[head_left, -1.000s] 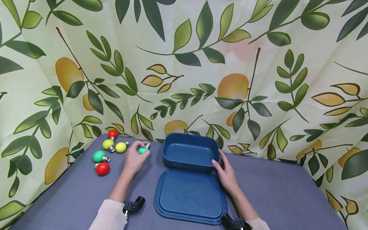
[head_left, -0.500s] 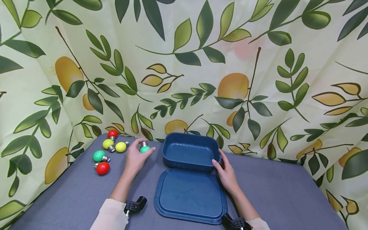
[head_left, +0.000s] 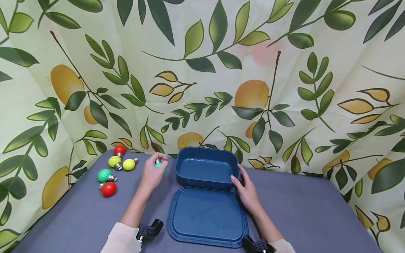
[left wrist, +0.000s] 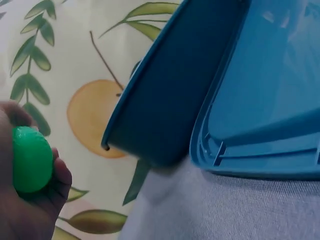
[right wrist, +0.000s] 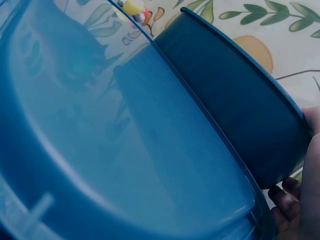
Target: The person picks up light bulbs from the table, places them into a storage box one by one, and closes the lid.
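My left hand (head_left: 152, 173) grips a green light bulb (left wrist: 32, 160) just left of a deep blue plastic box (head_left: 204, 182). In the head view the fingers cover most of that bulb, and its metal base points up and away. The box stands upright on the table, with nothing inside it that I can see. At its right end my right hand (head_left: 248, 191) holds the wall, thumb at the rim and fingers on the outside. A flat blue lid (head_left: 207, 216) lies directly in front of the box.
On the left of the grey-blue table (head_left: 294, 211) lie several more bulbs: a red bulb (head_left: 109, 189), a green bulb (head_left: 104, 175), two yellow bulbs (head_left: 128, 164) and another red bulb (head_left: 119, 150). A leaf-and-fruit patterned cloth (head_left: 196, 84) hangs behind.
The left hand has turned the green bulb in its fingers, from base pointing right to base up, and has shifted slightly closer to the box. The right hand keeps its hold.
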`<act>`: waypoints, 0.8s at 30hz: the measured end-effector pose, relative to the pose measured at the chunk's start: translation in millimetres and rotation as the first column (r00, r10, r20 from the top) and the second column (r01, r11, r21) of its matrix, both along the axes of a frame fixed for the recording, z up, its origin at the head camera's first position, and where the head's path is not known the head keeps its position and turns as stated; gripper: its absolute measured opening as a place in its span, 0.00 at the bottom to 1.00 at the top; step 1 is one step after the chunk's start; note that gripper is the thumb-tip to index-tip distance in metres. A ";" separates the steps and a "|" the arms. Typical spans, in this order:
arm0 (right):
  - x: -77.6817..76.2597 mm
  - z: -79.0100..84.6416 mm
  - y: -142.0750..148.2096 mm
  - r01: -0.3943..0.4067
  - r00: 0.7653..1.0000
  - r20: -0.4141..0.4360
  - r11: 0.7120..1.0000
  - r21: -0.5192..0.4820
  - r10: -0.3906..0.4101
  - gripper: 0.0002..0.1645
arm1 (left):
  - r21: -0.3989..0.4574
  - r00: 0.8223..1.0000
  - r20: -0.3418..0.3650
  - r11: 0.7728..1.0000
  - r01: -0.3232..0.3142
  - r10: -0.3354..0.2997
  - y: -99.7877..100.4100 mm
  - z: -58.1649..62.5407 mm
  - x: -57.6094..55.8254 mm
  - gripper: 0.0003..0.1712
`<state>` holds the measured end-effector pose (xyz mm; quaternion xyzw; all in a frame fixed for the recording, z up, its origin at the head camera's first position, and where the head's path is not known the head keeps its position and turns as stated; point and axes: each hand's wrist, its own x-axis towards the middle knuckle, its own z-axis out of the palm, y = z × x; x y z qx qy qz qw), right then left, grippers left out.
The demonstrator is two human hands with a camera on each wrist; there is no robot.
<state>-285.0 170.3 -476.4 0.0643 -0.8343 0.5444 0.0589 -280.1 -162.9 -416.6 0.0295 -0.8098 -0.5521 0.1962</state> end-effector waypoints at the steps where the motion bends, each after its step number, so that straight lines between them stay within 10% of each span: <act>1: -0.6 -0.1 -0.1 -0.002 1.000 -0.001 1.000 -0.006 0.002 0.41 | -0.007 1.000 -0.008 1.000 0.015 -0.015 1.8 1.3 -0.4 0.12; 12: 1.6 0.4 -0.3 0.005 1.000 -0.012 1.000 -0.006 -0.005 0.41 | 0.059 0.952 -0.043 0.950 0.305 -0.303 27.4 8.2 -14.4 0.28; 18: -2.5 -1.0 -0.6 0.004 1.000 -0.013 1.000 -0.016 -0.004 0.40 | 0.210 0.968 -0.037 0.945 0.249 -0.247 42.5 11.6 -23.9 0.24; 24: -4.3 -3.9 0.1 0.010 1.000 -0.002 1.000 -0.026 -0.010 0.40 | 0.156 0.976 -0.027 0.963 0.219 -0.217 55.5 6.5 -32.0 0.14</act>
